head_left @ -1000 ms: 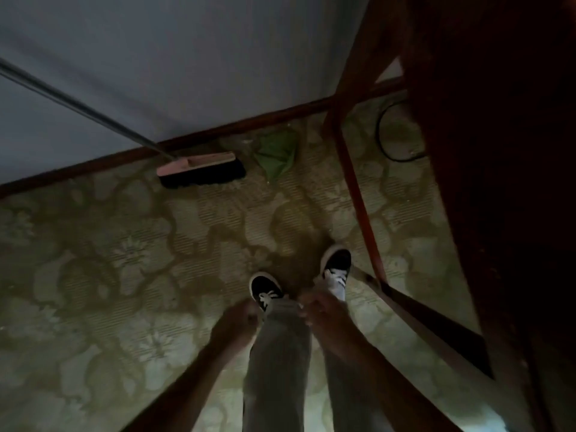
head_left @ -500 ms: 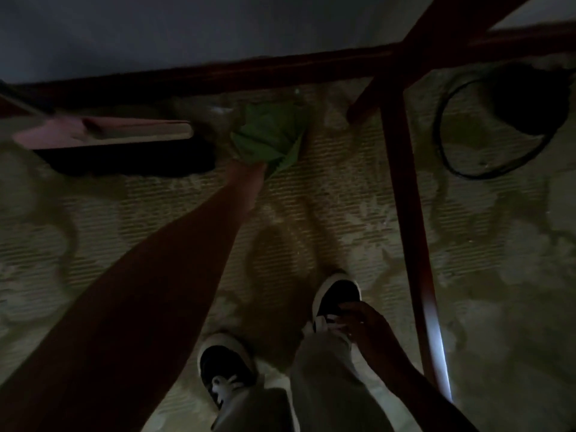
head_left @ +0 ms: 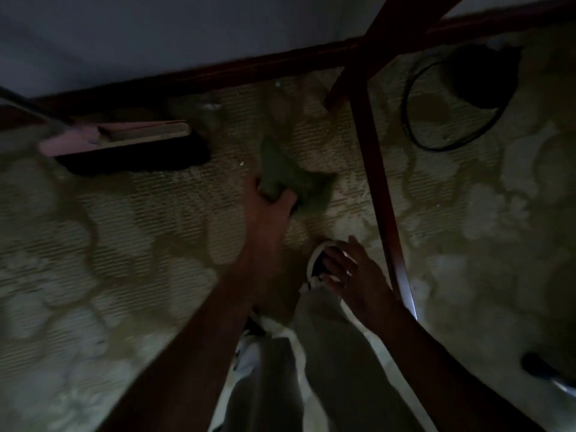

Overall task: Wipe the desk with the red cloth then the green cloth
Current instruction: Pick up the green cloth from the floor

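Green cloth [head_left: 290, 179] is bunched up and blurry, low over the patterned floor [head_left: 124, 244]. The left hand [head_left: 268, 207] grips it from below in the view, with the thumb on one side and the fingers curled round the other. Most of the cloth sticks out past the fingertips, away from the person.

To the left of that hand lies a broom head [head_left: 124, 145] with a pink top and dark bristles, close to the dark strip at the foot of the wall [head_left: 218, 73]. To the right of the hand, a thin dark red wooden leg [head_left: 374, 169] runs down across the floor. It crosses another wooden bar higher up. Past the leg, further right, a black cord [head_left: 436, 145] curls in a loop on the floor.

The right hand [head_left: 352, 272] is nearer the person, just right of the left forearm. Its fingers are spread out straight and it holds nothing. It hangs over a dark shoe [head_left: 318, 260] with a white edge. Light trouser legs [head_left: 311, 369] fill the bottom of the view between the two arms.
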The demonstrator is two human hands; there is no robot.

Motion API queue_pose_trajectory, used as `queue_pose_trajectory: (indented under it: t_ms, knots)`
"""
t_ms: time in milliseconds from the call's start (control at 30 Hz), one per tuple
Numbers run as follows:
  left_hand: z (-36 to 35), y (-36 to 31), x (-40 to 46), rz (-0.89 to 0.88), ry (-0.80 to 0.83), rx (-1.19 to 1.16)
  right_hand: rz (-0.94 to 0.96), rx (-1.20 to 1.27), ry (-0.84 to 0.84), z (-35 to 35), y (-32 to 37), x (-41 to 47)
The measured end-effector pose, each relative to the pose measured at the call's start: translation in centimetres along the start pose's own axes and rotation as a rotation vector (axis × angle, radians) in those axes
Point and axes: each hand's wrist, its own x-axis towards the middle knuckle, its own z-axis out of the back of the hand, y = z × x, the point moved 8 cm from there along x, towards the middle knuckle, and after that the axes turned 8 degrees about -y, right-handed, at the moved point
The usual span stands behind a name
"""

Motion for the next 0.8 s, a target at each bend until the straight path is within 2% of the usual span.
queue_pose_trajectory:
  t_ms: [133,233,300,367,500,600,800]
  knots:
    - [7.5,-3.9,-13.3,0.108,0.097,-0.066,-0.131,0.287,0.159,-5.7,-1.9,-10.9]
    - [12.6,-8.6,-22.0,0.146,0.135,0.02,-0.056,0.368,0.329,-8.9,-0.4,-21.8]
    - [15.9,-12.1,-26.8,0.14,0.111,0.105,-0.051,0.336,0.237,-8.6,-0.1,-28.4]
    - [18.0,-15.9,-31.5,0.142,0.065,0.089,0.042,0.237,0.086,-7.1,0.3,-34.1]
    - [20.8,-22.0,-38.9,0.153,-0.088,0.102,0.186,0.061,-0.062,-5.5,2.0,-45.4]
    - [19.6,-26.8,-44.3,0.106,-0.126,0.222,0.228,0.19,-0.018,-2.9,4.6,-52.5]
    - [10.6,-33.6,-54.2,-0.087,-0.06,0.288,0.409,0.255,0.053,6.1,12.1,-60.1]
